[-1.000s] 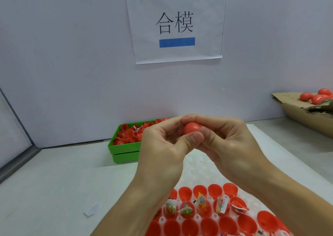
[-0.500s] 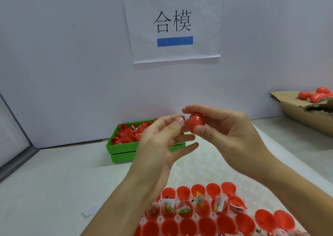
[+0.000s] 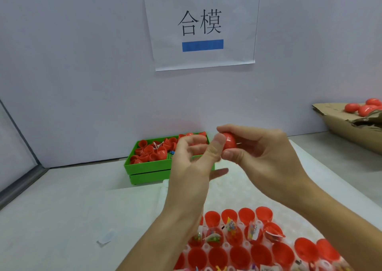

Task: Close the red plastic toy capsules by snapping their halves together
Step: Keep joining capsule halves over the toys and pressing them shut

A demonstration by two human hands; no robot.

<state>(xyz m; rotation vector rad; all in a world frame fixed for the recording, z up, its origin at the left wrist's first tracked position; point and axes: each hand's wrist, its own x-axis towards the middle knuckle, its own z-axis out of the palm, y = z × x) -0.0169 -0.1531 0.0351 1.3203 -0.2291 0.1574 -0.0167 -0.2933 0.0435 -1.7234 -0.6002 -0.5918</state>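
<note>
Capsule (image 3: pixel 229 140), red and closed, sits raised above the table, pinched between the thumb and fingers of the right hand (image 3: pixel 262 157). Left hand (image 3: pixel 191 167) is just beside it, fingers loosely spread and holding nothing, thumb tip near the capsule; contact cannot be told. Below lies a white tray (image 3: pixel 246 245) of open red halves, some with small toys. Behind stands a green bin (image 3: pixel 148 166) of red halves, and at far right a cardboard box (image 3: pixel 339 123) with closed capsules.

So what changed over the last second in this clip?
Both hands squeezed the round red plastic capsule together; since then the left hand has let go and opened, its thumb by the capsule, while the right hand keeps it pinched. The green plastic bin of red halves and the cardboard box stayed put.
</note>
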